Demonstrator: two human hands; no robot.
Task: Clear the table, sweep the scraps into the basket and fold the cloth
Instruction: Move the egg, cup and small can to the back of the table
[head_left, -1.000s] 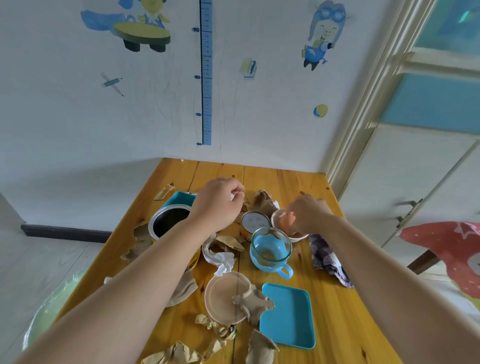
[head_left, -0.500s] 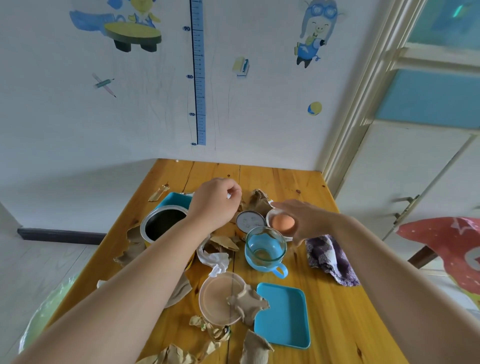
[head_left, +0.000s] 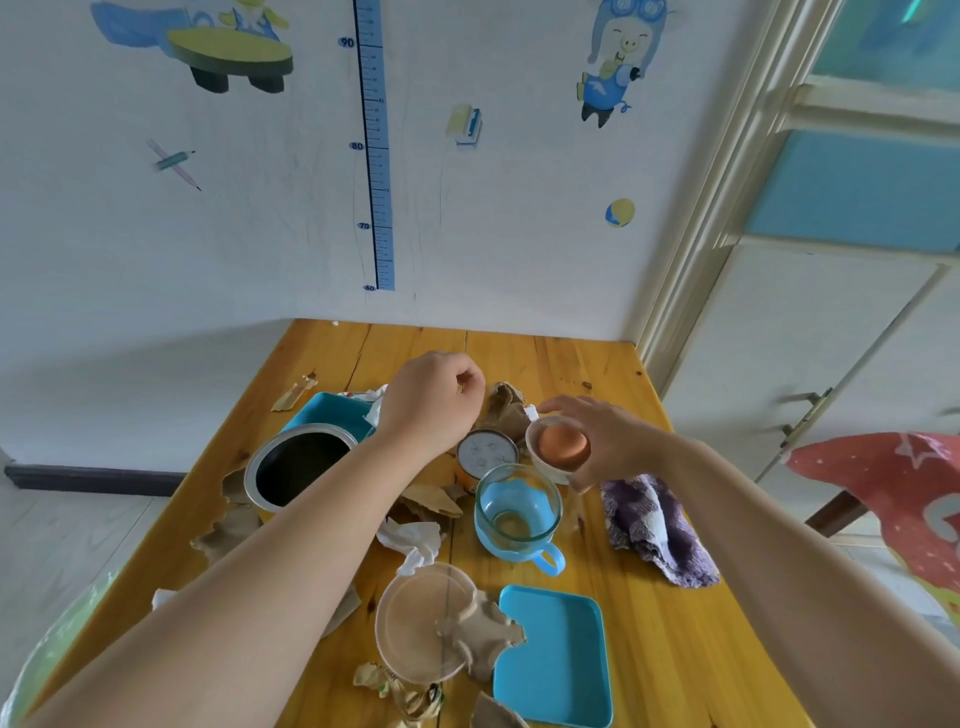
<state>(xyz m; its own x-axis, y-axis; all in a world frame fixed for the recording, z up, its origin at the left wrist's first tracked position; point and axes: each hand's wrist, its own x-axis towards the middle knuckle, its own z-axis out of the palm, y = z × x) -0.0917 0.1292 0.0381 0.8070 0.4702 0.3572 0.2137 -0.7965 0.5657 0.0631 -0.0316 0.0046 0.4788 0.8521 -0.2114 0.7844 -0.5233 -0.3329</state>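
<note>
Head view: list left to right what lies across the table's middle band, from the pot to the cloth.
Steel pot → round tin → small bowl → right hand holding it → purple cloth.

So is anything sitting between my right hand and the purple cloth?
Nothing visible lies between them or on the purple cloth, which sits just beside the right hand. That hand grips a small bowl, though.

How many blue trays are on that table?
2. The near blue tray lies beside the clear lid; the far blue tray sits behind the metal pot, only partly visible.
</note>
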